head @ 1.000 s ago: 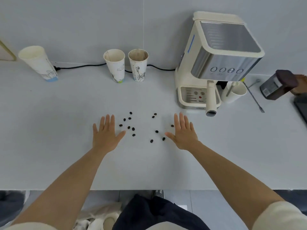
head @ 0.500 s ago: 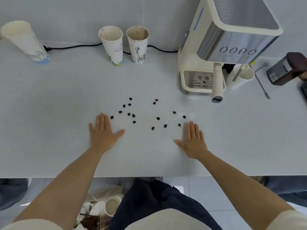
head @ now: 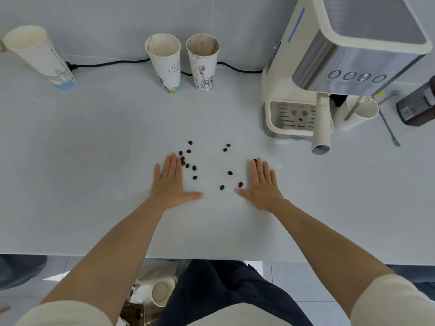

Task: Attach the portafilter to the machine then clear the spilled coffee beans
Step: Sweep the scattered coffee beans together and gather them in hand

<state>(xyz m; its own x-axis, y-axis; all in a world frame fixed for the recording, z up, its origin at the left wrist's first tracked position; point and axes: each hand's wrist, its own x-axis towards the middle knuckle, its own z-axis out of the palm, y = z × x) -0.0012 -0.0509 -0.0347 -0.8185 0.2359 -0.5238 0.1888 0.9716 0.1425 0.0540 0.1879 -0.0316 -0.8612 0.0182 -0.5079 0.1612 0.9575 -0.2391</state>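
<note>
At the far left of the white counter (head: 70, 161), a paper cup (head: 38, 55) is seen leaning, its base near a black power cord (head: 108, 64) that runs along the wall. Further right, two more paper cups are stood upright side by side: a cleaner one (head: 164, 63) and a coffee-stained one (head: 203, 62).

The left hand (head: 170, 184) is laid flat on the counter, palm down, fingers extended and held together, thumb spread to the right; nothing is gripped. A cluster of coffee beans (head: 188, 158) is scattered just beside its fingertips, some touching or nearly touching the index finger. More beans (head: 229, 172) are spread between the two hands.

The right hand (head: 262, 187) is likewise pressed flat, fingers straight and close together, thumb pointed left, with nothing held. One bean (head: 255, 160) is partly hidden at its index fingertip, and another lies just beside the thumb.

To the right, a cream and steel espresso machine (head: 341, 67) is placed against the wall. The portafilter (head: 322, 125) is seen fitted under the machine's head, its cream handle projecting forward over the drip tray (head: 292, 114). A white cup (head: 360, 111), a long metal spoon (head: 389, 128) and a dark brown container (head: 419, 107) are set at the far right.
</note>
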